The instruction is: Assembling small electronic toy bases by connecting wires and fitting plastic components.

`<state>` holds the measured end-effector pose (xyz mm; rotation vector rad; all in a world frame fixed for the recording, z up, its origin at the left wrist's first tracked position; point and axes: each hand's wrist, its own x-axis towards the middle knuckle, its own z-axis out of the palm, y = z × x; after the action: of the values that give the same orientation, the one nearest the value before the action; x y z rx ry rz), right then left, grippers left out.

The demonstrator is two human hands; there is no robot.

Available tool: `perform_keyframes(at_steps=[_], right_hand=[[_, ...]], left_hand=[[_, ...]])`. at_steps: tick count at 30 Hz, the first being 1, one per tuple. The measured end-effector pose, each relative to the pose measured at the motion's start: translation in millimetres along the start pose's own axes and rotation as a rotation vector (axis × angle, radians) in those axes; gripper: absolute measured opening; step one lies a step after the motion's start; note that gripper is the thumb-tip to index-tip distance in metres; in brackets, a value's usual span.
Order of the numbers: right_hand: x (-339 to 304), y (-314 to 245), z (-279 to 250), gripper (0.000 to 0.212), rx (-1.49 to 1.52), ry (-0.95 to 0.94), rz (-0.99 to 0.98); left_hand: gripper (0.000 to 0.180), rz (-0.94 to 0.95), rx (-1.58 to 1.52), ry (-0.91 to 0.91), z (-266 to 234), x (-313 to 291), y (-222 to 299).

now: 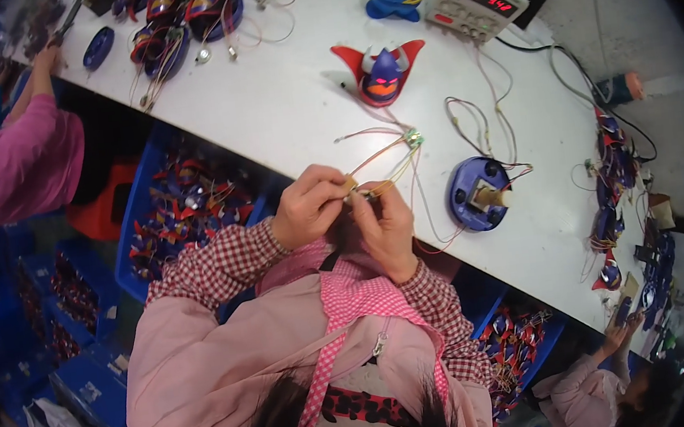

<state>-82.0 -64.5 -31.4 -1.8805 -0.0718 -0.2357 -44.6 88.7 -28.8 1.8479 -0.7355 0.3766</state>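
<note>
Your left hand (307, 206) and right hand (388, 229), fingers (327, 185) pinching thin, curved wires (378, 155), near the smooth white bench's (263, 109) front edge.

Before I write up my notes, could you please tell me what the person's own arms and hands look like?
The left hand and right hand are bare, without gloves. The left sleeve and right sleeve are checked in dark red and white along the forearms; a plain pale pink jacket covers the upper arms.
</note>
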Motion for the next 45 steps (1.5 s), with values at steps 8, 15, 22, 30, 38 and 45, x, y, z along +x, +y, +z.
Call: perform_keyframes(at_steps=[8, 15, 22, 30, 38, 45], right_hand=[[-3.5, -4.8, -0.1, 0.016, 0.144, 0.033, 0.124], [-1.8, 0.2, -0.9, 0.012, 0.095, 0.003, 0.023], [-2.4, 2.9, -4.4, 0.013, 0.079, 0.0, 0.02], [-3.7, 0.0, -7.5, 0.016, 0.104, -0.023, -0.006], [-1.7, -2.7, -7.4, 0.013, -0.066, 0.022, -0.158], [-1.3, -0.2, -6.6, 0.015, -0.14, 0.023, -0.266]], left_hand=[[0.014, -0.227, -0.171, 0.005, 1.8, -0.9, 12.8], [0.009, -0.568, -0.579, 0.169, 14.3, -1.9, 6.5], [0.014, -0.909, -0.757, -0.167, -4.8, 12.7, 7.6], [0.012, -0.903, -0.73, -0.134, 0.1, 14.4, 6.8], [0.009, -0.902, -0.723, -0.111, 0.0, 13.9, 6.0], [0.009, -0.883, -0.681, -0.143, 0.7, 10.6, 2.6]])
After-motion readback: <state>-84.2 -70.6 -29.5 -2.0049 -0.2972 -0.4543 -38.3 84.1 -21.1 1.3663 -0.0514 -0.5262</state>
